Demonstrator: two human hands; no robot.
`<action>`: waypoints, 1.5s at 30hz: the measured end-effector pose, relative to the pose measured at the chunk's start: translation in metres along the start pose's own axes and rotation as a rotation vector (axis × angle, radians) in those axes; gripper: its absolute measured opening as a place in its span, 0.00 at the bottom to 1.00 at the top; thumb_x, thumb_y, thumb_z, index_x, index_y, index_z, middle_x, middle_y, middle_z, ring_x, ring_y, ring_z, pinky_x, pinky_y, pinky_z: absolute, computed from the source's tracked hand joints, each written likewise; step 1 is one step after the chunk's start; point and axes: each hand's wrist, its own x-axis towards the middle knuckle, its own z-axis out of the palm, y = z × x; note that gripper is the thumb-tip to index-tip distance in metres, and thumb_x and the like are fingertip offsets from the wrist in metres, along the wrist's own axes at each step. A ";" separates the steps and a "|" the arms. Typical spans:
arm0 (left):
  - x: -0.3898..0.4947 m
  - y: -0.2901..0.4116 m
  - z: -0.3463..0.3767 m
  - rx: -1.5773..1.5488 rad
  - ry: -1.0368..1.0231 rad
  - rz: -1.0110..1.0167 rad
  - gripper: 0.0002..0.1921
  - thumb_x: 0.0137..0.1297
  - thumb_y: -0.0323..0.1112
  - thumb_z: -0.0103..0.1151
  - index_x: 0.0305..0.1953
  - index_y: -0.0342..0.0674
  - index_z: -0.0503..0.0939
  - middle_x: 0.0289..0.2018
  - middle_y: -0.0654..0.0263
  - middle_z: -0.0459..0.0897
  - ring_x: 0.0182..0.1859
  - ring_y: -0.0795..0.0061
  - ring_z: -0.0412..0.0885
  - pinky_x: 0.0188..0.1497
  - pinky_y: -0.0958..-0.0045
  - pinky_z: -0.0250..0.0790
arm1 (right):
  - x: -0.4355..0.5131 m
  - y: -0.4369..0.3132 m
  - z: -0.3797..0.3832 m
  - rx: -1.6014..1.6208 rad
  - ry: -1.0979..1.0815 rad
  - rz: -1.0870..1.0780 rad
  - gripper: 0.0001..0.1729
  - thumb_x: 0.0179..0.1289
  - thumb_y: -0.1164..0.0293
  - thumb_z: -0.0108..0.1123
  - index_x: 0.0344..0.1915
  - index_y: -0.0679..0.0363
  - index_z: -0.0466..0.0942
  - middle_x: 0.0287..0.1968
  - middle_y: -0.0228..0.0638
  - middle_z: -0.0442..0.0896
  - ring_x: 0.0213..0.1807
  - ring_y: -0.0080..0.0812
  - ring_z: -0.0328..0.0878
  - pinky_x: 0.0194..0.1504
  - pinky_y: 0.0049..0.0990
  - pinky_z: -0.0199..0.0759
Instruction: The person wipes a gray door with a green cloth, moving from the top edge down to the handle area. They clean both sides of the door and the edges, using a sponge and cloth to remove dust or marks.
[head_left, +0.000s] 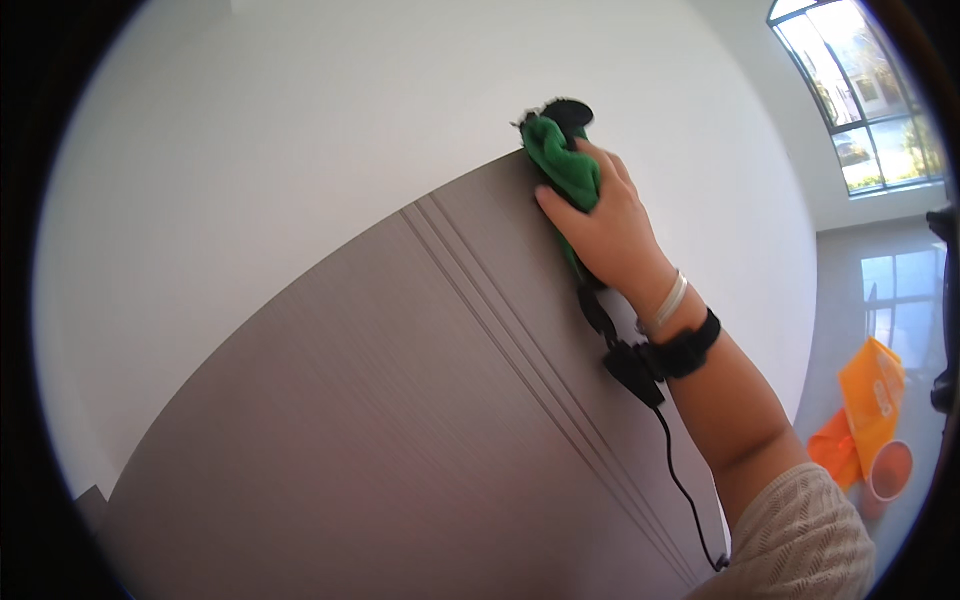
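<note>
My right hand (611, 214) grips a bunched green cloth (566, 161) at the upper right corner of a grey-brown wood-grain panel (337, 390) with parallel grooves. The cloth covers that corner, and a loose end hangs along the panel's face below my thumb. Part of a black rounded object (568, 114) shows past the cloth; what it is, I cannot tell. On my wrist are a pale bangle (671, 296) and a black strap (686, 349). Beside the strap, a small black device (634, 371) trails a thin black cable (679, 480). My left hand is out of view.
A white wall (337, 112) rises behind the panel. At the right are a window (862, 105) and a glossy grey floor (844, 292). On the floor are a yellow-orange bag (870, 397), an orange piece of material (832, 450) and a pinkish bucket-like container (890, 472).
</note>
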 end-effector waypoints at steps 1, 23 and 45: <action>-0.001 0.002 0.005 -0.050 0.000 -0.024 0.29 0.77 0.55 0.43 0.54 0.28 0.73 0.46 0.49 0.82 0.40 0.60 0.81 0.42 0.59 0.78 | -0.011 0.009 -0.007 0.036 -0.011 -0.010 0.36 0.63 0.58 0.66 0.66 0.64 0.69 0.66 0.52 0.71 0.69 0.57 0.65 0.68 0.44 0.64; 0.047 -0.015 -0.032 0.359 -0.177 0.406 0.37 0.71 0.33 0.63 0.75 0.36 0.57 0.59 0.43 0.79 0.54 0.50 0.81 0.58 0.56 0.76 | -0.340 0.124 -0.124 0.220 0.097 0.833 0.31 0.68 0.73 0.64 0.67 0.66 0.63 0.55 0.37 0.74 0.54 0.28 0.72 0.57 0.29 0.70; -0.004 -0.013 0.030 -0.407 -0.053 -0.132 0.26 0.75 0.42 0.58 0.62 0.24 0.71 0.46 0.49 0.84 0.41 0.58 0.84 0.48 0.60 0.79 | 0.003 -0.062 0.013 -0.085 -0.187 -0.615 0.44 0.50 0.67 0.74 0.68 0.56 0.68 0.71 0.45 0.65 0.74 0.55 0.56 0.75 0.49 0.50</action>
